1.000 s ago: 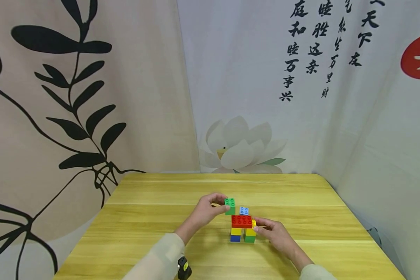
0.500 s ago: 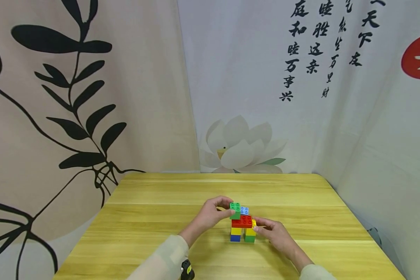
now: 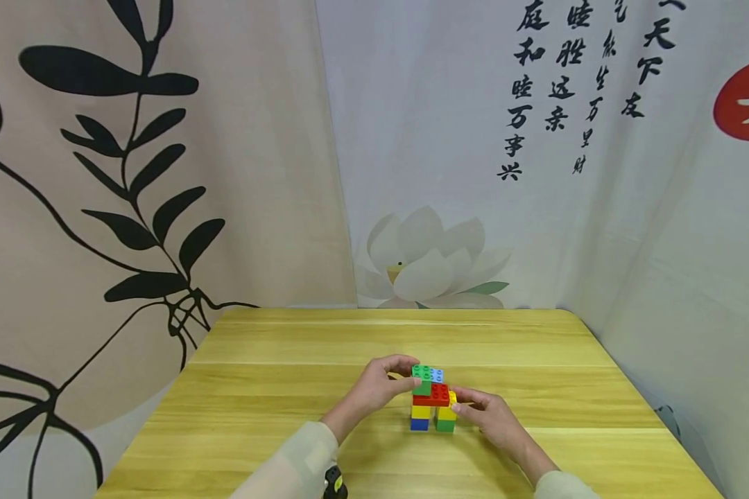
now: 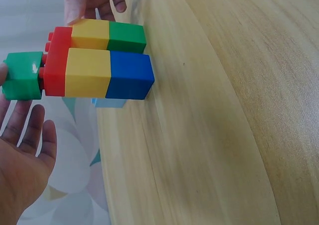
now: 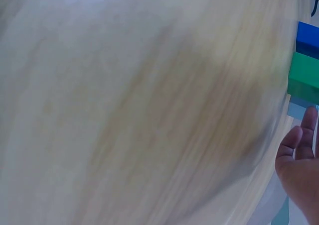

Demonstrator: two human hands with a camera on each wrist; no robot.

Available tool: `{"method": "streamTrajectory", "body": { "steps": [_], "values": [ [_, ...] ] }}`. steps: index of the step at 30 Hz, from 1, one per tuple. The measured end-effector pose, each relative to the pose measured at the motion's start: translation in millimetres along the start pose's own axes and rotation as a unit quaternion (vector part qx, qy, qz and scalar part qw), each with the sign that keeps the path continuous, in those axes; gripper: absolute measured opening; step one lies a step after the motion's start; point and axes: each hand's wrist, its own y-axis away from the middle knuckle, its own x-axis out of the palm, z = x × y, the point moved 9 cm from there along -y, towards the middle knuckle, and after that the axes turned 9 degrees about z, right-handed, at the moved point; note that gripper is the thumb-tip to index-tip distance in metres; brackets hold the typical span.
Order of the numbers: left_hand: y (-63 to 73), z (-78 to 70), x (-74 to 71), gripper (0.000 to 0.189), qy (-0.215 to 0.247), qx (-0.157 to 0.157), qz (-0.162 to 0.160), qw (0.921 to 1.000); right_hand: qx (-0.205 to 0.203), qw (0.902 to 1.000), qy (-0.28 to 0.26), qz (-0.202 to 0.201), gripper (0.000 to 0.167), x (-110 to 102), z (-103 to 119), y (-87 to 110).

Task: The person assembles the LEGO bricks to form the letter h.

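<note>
Pinched between the thumb and fingers of the left hand (image 3: 377, 384), the glossy green four-studded plastic block (image 3: 422, 373) sits over the left end of the studded red plastic brick (image 3: 438, 396), while the right hand (image 3: 493, 417) grips the right leg's yellow plastic block (image 3: 446, 414). Pressing off-centre could tip the two-legged stack or pop a leg loose, since red studs show below the green block (it looks not fully seated). Crisp, square-edged colours mark each tier, with a light-blue studded plastic block (image 3: 437, 375) behind.
</note>
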Motion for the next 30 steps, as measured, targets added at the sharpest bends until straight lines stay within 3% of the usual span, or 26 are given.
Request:
{"method": "streamTrajectory", "body": {
  "steps": [10,20,30],
  "values": [
    [3.1,-2.2,1.9,0.025,0.002,0.004,0.007,1.0,-0.001,1.0,-0.003,0.004,0.052,1.1,0.5,-0.6],
    [-0.6,-0.8,3.2,0.022,-0.03,0.004,0.007,0.9995,0.002,0.9999,0.007,-0.008,0.051,-0.3,0.5,0.5],
    [-0.3,4.0,4.9,0.022,-0.017,0.006,0.003,0.9998,0.0,0.9999,0.0,-0.01,0.051,-0.7,0.3,0.6]
  ]
}}
